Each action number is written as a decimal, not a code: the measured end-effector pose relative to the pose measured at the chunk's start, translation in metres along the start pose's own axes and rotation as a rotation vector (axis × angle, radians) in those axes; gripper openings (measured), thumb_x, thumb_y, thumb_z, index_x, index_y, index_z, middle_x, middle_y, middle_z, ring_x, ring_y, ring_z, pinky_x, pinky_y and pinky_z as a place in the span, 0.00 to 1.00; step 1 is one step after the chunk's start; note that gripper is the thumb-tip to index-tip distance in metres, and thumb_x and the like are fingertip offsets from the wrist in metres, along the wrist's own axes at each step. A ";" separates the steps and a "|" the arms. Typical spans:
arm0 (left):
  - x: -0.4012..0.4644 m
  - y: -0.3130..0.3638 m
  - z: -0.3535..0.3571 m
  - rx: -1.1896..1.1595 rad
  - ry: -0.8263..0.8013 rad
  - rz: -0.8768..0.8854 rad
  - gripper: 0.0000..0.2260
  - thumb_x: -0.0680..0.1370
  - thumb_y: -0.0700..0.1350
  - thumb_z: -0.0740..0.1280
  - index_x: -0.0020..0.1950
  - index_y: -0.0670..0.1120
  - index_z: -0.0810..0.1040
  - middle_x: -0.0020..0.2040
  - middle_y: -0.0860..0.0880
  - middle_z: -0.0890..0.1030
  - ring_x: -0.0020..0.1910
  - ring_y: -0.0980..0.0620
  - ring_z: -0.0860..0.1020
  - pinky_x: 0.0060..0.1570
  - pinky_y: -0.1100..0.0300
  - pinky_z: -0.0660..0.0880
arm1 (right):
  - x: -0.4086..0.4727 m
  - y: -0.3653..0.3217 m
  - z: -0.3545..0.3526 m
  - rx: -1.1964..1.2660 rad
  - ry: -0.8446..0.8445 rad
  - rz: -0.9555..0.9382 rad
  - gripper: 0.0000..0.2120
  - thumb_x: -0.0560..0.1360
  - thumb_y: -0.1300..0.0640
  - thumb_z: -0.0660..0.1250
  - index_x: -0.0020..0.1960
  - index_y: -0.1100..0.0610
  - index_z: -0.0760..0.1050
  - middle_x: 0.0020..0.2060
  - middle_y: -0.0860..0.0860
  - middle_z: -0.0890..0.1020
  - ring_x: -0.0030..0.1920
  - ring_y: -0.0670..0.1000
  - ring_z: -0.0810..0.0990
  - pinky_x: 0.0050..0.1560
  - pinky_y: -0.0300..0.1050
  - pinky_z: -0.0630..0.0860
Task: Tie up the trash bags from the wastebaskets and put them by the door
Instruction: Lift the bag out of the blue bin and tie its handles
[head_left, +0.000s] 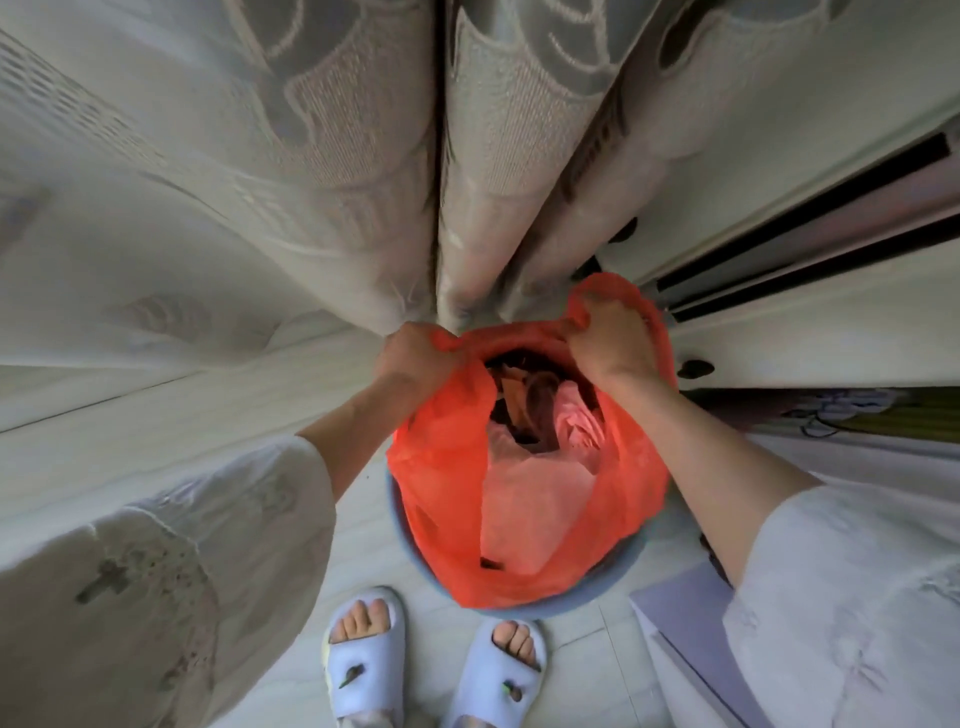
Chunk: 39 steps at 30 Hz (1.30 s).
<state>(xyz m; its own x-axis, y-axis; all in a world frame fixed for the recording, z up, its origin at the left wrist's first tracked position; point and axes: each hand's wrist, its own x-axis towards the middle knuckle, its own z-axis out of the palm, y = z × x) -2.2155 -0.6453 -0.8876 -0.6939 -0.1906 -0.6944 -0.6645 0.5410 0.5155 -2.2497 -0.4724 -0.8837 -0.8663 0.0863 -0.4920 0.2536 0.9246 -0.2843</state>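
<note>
A red plastic trash bag (441, 483) sits in a blue-grey wastebasket (524, 609) on the floor in front of my feet. Its mouth gapes, showing paper and dark scraps inside. My left hand (415, 353) grips the bag's far left rim, fingers curled round the plastic. My right hand (610, 338) grips the far right rim, with a loop of red plastic bunched above the knuckles. Both hands hold the rim up above the basket.
Patterned curtains (493, 182) hang straight ahead, close behind the basket. A white unit with dark slots (805, 249) stands to the right. A grey flat board (685, 623) lies on the pale tiled floor at right. My feet wear light slippers (363, 654).
</note>
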 end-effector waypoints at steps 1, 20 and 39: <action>0.004 0.001 0.002 -0.070 0.029 -0.032 0.10 0.73 0.50 0.68 0.48 0.45 0.82 0.50 0.40 0.83 0.51 0.42 0.79 0.51 0.56 0.75 | 0.003 0.000 -0.001 0.021 0.012 0.021 0.09 0.75 0.58 0.58 0.51 0.59 0.75 0.54 0.61 0.80 0.56 0.61 0.78 0.54 0.48 0.73; -0.078 -0.004 -0.050 0.058 0.163 0.035 0.12 0.75 0.36 0.59 0.55 0.40 0.79 0.54 0.38 0.82 0.54 0.40 0.79 0.53 0.54 0.73 | -0.094 0.003 -0.063 0.692 0.077 0.125 0.07 0.73 0.55 0.63 0.41 0.49 0.79 0.36 0.54 0.81 0.36 0.51 0.80 0.48 0.54 0.77; -0.320 0.080 -0.126 -0.345 -0.019 0.047 0.11 0.74 0.47 0.65 0.34 0.44 0.75 0.31 0.48 0.80 0.43 0.41 0.82 0.53 0.42 0.78 | -0.282 -0.036 -0.242 0.785 -0.054 0.130 0.17 0.78 0.59 0.57 0.31 0.55 0.71 0.24 0.52 0.70 0.26 0.50 0.68 0.32 0.44 0.65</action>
<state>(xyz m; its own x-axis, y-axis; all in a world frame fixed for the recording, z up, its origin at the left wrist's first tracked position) -2.0816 -0.6443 -0.5603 -0.7231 -0.1545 -0.6733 -0.6885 0.2398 0.6844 -2.1185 -0.4401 -0.5358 -0.7919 0.1394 -0.5945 0.5979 0.3753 -0.7083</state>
